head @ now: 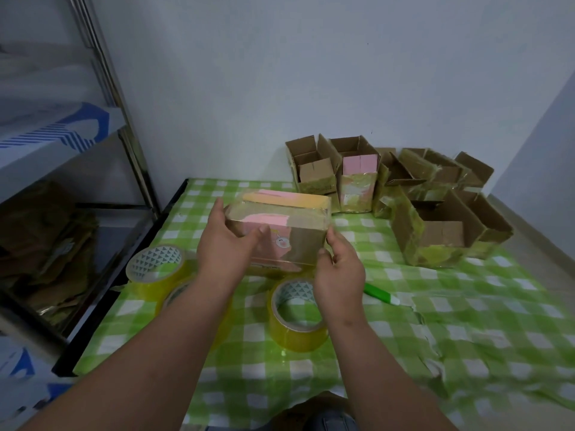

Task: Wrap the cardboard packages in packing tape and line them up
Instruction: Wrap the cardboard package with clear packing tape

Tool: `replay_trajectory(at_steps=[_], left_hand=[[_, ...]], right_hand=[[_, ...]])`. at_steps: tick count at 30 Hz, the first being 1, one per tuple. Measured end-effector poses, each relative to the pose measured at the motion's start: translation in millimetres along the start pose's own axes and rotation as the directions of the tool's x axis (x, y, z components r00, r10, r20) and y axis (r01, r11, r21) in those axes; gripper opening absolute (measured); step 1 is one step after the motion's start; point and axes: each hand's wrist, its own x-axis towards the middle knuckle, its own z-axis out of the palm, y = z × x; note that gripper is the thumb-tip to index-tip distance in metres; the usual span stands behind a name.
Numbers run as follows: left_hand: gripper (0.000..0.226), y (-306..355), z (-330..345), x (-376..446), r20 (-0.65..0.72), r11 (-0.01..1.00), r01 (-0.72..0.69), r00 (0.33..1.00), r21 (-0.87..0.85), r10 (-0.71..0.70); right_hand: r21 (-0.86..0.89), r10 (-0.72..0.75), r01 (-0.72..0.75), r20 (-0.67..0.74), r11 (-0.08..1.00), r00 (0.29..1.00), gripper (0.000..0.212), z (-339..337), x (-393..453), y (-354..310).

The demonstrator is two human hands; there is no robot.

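Writing: none legible, only a small cartoon face is seen on the package | cardboard package (280,231): tape-glossed, brown with pink patches, held above the green checked tablecloth (466,321) | left hand (227,244) and right hand (339,269): fingers curled round its ends | three yellow tape rolls (295,318) lie just below; open taped boxes (435,219) stand behind right; green-white cutter (381,293) is partly hidden by the right hand.

Table (466,337) under green checked cloth, three tape rolls (297,315) near the front-left, green pen (381,293) beside them, open boxes (435,213) clustered at the back-right
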Motion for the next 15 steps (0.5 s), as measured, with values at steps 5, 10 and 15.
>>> replay_trajectory(at_steps=[5,10,15], left_hand=[[0.068,0,-3,5,0.066,0.983,0.092,0.994,-0.160,-0.083],[0.029,11,-3,23,-0.009,0.977,0.133,0.991,-0.165,-0.136],[0.047,13,3,43,0.167,0.977,0.191,0.971,-0.093,-0.174]], right_hand=[[0.078,0.113,-0.117,0.051,0.990,0.992,0.036,-8,6,-11],[-0.198,0.104,-0.108,-0.028,0.974,0.994,0.031,-12,30,-25],[-0.150,0.101,-0.078,0.152,0.986,0.983,0.054,-2,42,-34]])
